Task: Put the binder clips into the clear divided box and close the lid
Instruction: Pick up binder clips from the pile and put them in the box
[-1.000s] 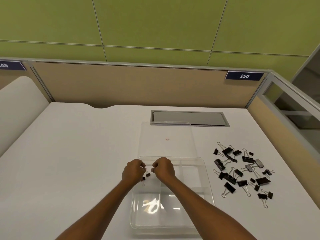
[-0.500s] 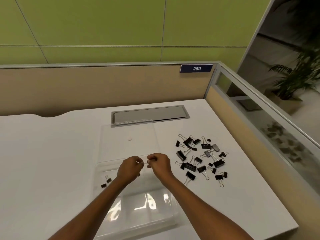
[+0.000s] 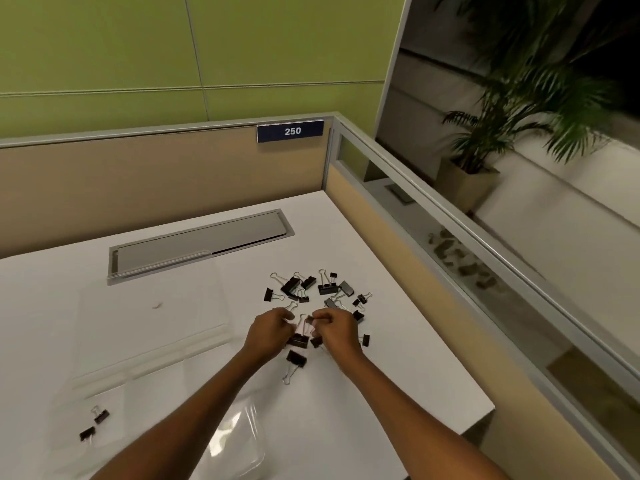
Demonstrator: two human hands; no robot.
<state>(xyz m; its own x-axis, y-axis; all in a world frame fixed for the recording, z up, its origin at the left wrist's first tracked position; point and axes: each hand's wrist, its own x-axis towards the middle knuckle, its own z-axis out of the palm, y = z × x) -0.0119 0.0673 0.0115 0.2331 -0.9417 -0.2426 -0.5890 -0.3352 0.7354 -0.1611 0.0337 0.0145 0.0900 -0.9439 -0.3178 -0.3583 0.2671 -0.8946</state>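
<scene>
Shifted from clear divided box over to binder clip pile; pinching small clip with right hand, left hand grasp unclear, gathering next load.

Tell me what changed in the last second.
Both hands went from the clear box rightward to the loose clip pile. The right hand now pinches a small clip; whether the left hand holds one is unclear. The two clips in the box and the open lid stayed put.
</scene>
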